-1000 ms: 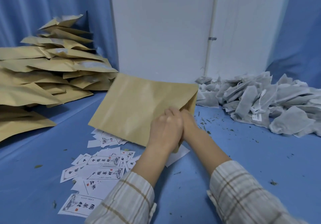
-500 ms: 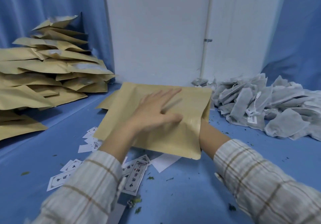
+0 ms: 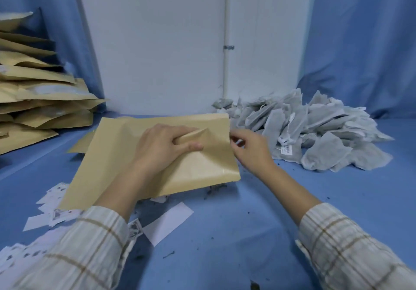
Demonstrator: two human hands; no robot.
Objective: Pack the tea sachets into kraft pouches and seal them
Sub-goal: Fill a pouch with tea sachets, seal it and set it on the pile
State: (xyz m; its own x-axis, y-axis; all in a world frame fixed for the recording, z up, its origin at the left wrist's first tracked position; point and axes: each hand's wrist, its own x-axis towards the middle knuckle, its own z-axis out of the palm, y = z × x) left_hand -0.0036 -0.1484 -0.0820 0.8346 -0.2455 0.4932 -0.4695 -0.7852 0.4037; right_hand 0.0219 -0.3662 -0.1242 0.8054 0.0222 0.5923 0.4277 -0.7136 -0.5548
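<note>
Pouch (image 3: 139,161): flat kraft, lying slightly tilted at centre of the blue table (image 3: 258,233), its near-left corner over scattered cards (image 3: 51,202). Left hand (image 3: 162,147) rests on top of it, fingers curled and pinching up a raised fold of the paper near the right edge. Right hand (image 3: 252,147) at the pouch's right edge, fingers loosely bent at the opening; whether they grip the rim or only touch it cannot be told. Both sleeves plaid, cream with brown lines. Sachets (image 3: 315,129): grey-white heap just right of the pouch, against the back wall, strings and small white tags visible; tag print too small to read. Pouch stack (image 3: 42,100): tall, uneven pile at far left, well apart from the working pouch. A blank white slip (image 3: 168,224) lies in front of the pouch, between the forearms. Cards carry dark printed figures, blurred, unreadable. Open blue surface at front right, between right forearm and sachets, speckled with dark tea crumbs. White panel (image 3: 157,42) with a vertical pipe (image 3: 226,30) behind; blue curtain either side.
</note>
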